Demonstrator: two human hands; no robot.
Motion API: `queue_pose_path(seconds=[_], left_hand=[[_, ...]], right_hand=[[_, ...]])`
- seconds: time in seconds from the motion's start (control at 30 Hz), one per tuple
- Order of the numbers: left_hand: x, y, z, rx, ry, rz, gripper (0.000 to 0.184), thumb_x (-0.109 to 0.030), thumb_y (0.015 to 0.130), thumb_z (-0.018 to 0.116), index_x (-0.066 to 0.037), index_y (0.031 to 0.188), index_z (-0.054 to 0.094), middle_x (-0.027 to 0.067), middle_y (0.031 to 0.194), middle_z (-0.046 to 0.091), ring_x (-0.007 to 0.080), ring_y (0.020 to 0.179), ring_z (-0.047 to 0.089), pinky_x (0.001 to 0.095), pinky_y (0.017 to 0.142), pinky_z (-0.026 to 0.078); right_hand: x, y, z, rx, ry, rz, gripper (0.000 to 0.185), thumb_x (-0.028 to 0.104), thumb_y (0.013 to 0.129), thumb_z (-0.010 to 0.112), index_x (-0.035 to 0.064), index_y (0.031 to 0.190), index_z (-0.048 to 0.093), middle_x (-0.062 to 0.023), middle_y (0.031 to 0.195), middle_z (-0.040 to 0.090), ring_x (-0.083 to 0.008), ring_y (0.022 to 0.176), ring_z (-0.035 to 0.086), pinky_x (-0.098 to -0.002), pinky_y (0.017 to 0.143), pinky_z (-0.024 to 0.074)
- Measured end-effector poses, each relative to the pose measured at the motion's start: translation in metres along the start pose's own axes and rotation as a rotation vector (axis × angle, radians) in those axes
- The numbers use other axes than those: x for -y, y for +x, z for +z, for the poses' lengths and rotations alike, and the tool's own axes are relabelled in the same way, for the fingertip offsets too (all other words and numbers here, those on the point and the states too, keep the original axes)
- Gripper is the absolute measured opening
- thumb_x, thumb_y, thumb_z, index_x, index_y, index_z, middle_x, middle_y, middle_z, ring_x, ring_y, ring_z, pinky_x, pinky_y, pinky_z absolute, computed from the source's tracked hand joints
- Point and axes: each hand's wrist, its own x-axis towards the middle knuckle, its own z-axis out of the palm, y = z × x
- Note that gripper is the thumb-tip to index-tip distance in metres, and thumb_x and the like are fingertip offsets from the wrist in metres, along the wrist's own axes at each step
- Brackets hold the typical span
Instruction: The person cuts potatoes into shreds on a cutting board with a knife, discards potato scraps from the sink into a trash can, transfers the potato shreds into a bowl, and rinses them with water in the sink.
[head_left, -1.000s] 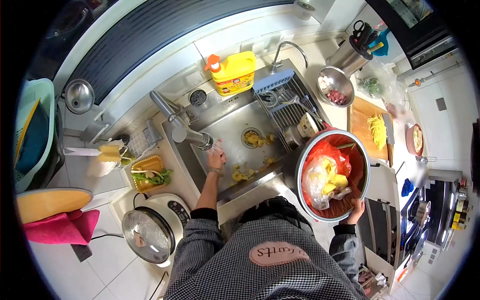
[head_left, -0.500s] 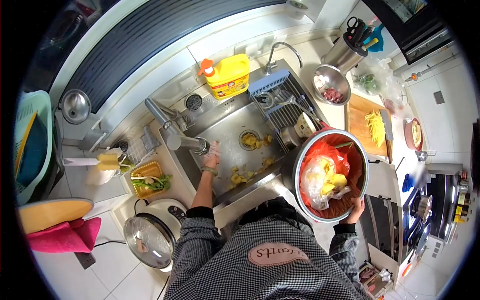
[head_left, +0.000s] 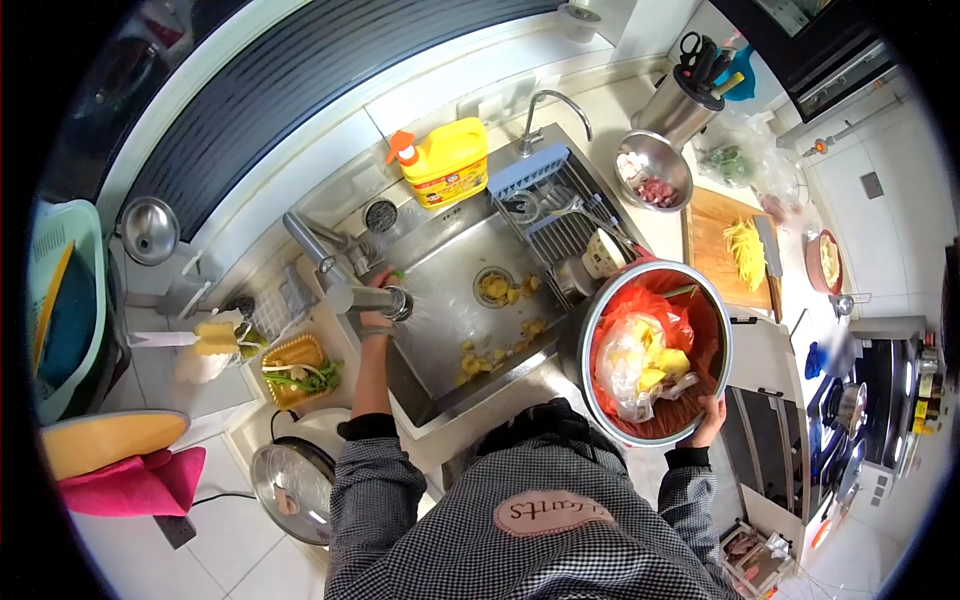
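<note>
At the left side of the steel sink point(head_left: 440, 290), my left hand point(head_left: 376, 312) is behind the metal faucet point(head_left: 370, 300), which hides most of its fingers. A small green bit shows near my fingertips. My right hand point(head_left: 710, 418) grips the rim of a round trash bin point(head_left: 586, 372), held tilted beside the sink's right front corner. Inside the bin are a red liner bag point(head_left: 712, 340), a clear plastic bag point(head_left: 628, 390) and yellow peelings point(head_left: 655, 362). More yellow peelings point(head_left: 478, 362) lie on the sink floor and around the drain point(head_left: 494, 287).
A yellow detergent jug point(head_left: 448, 165) stands behind the sink. A drying rack point(head_left: 560, 235) with utensils and bowls spans its right side. Farther right are a metal bowl point(head_left: 652, 170) of meat and a cutting board point(head_left: 705, 255) with yellow shreds and a knife. A yellow basket point(head_left: 295, 365) sits left.
My left hand has moved left and away from me, from below the faucet outlet to behind the faucet. My right hand keeps its hold on the trash bin.
</note>
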Motion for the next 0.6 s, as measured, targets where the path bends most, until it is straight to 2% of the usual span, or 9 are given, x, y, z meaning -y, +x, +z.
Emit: queue_pose_path(seconds=[0.07, 0.1, 0.23, 0.3, 0.37, 0.43, 0.5, 0.57, 0.6], left_hand=[[-0.015, 0.020, -0.005, 0.083, 0.132, 0.179, 0.025, -0.009, 0.087, 0.058, -0.003, 0.111, 0.062, 0.0041, 0.088, 0.062, 0.0131, 0.084, 0.058, 0.0247, 0.077, 0.045], [-0.032, 0.024, 0.005, 0.028, 0.456, 0.416, 0.028, -0.009, 0.089, 0.055, -0.002, 0.115, 0.060, 0.0075, 0.092, 0.063, 0.0149, 0.083, 0.058, 0.0258, 0.077, 0.045], [-0.059, 0.024, 0.032, 0.023, 0.501, 0.422, 0.029, -0.010, 0.090, 0.052, 0.000, 0.116, 0.059, 0.0124, 0.096, 0.065, 0.0154, 0.086, 0.059, 0.0264, 0.078, 0.046], [-0.052, 0.018, 0.043, 0.324, 0.177, 0.116, 0.025, -0.011, 0.087, 0.055, -0.003, 0.109, 0.063, 0.0159, 0.094, 0.067, 0.0171, 0.083, 0.063, 0.0271, 0.075, 0.047], [-0.035, -0.005, 0.058, 0.669, 1.280, 0.158, 0.020, -0.009, 0.081, 0.061, -0.011, 0.099, 0.069, 0.0153, 0.085, 0.068, 0.0213, 0.077, 0.065, 0.0293, 0.072, 0.049], [-0.044, -0.035, 0.104, 0.322, 0.857, 0.160, 0.022, -0.006, 0.075, 0.066, -0.018, 0.092, 0.072, 0.0139, 0.077, 0.067, 0.0272, 0.068, 0.063, 0.0348, 0.066, 0.050], [-0.045, -0.026, 0.159, 0.445, 0.441, 0.293, 0.025, -0.006, 0.075, 0.068, -0.019, 0.095, 0.072, 0.0136, 0.080, 0.067, 0.0295, 0.065, 0.059, 0.0380, 0.064, 0.047], [-0.073, -0.020, 0.213, 0.522, 0.545, 0.327, 0.025, -0.005, 0.080, 0.066, -0.015, 0.102, 0.070, 0.0112, 0.081, 0.068, 0.0261, 0.066, 0.057, 0.0385, 0.075, 0.046], [-0.084, -0.016, 0.235, 0.522, 0.531, 0.388, 0.027, -0.005, 0.080, 0.066, -0.016, 0.104, 0.069, 0.0108, 0.085, 0.068, 0.0247, 0.069, 0.054, 0.0389, 0.075, 0.044]], right_hand=[[0.000, 0.001, -0.001, 0.011, 0.012, -0.006, 0.040, 0.008, 0.075, 0.050, -0.0043, 0.113, 0.053, -0.0122, 0.108, 0.060, -0.0225, 0.094, 0.060, -0.0330, 0.085, 0.0479], [-0.001, 0.001, -0.001, 0.014, 0.010, -0.009, 0.040, 0.008, 0.075, 0.050, -0.0044, 0.113, 0.053, -0.0124, 0.107, 0.060, -0.0226, 0.094, 0.060, -0.0332, 0.085, 0.0479], [-0.004, 0.003, -0.006, 0.016, -0.014, -0.006, 0.040, 0.007, 0.075, 0.050, -0.0049, 0.113, 0.053, -0.0129, 0.108, 0.060, -0.0229, 0.094, 0.059, -0.0340, 0.085, 0.0474], [-0.002, 0.002, -0.002, 0.019, 0.016, -0.012, 0.040, 0.007, 0.075, 0.050, -0.0049, 0.113, 0.053, -0.0128, 0.107, 0.060, -0.0227, 0.093, 0.059, -0.0339, 0.085, 0.0473], [0.001, -0.002, 0.002, 0.024, 0.045, -0.019, 0.040, 0.007, 0.075, 0.050, -0.0049, 0.113, 0.053, -0.0128, 0.107, 0.060, -0.0225, 0.093, 0.059, -0.0339, 0.085, 0.0473], [0.003, -0.001, 0.006, 0.043, 0.038, -0.033, 0.040, 0.007, 0.075, 0.050, -0.0048, 0.113, 0.053, -0.0123, 0.106, 0.060, -0.0220, 0.092, 0.059, -0.0331, 0.085, 0.0473], [-0.003, -0.001, -0.001, 0.018, 0.028, -0.047, 0.035, 0.009, 0.077, 0.051, -0.0038, 0.110, 0.054, -0.0103, 0.103, 0.060, -0.0199, 0.088, 0.059, -0.0313, 0.082, 0.0473], [-0.009, 0.001, -0.012, -0.014, 0.008, -0.049, 0.031, 0.011, 0.079, 0.053, -0.0031, 0.107, 0.054, -0.0086, 0.101, 0.060, -0.0180, 0.086, 0.058, -0.0305, 0.079, 0.0471], [-0.005, -0.001, -0.008, -0.021, 0.001, -0.049, 0.031, 0.011, 0.079, 0.053, -0.0031, 0.107, 0.054, -0.0086, 0.101, 0.060, -0.0180, 0.086, 0.058, -0.0305, 0.079, 0.0471]])
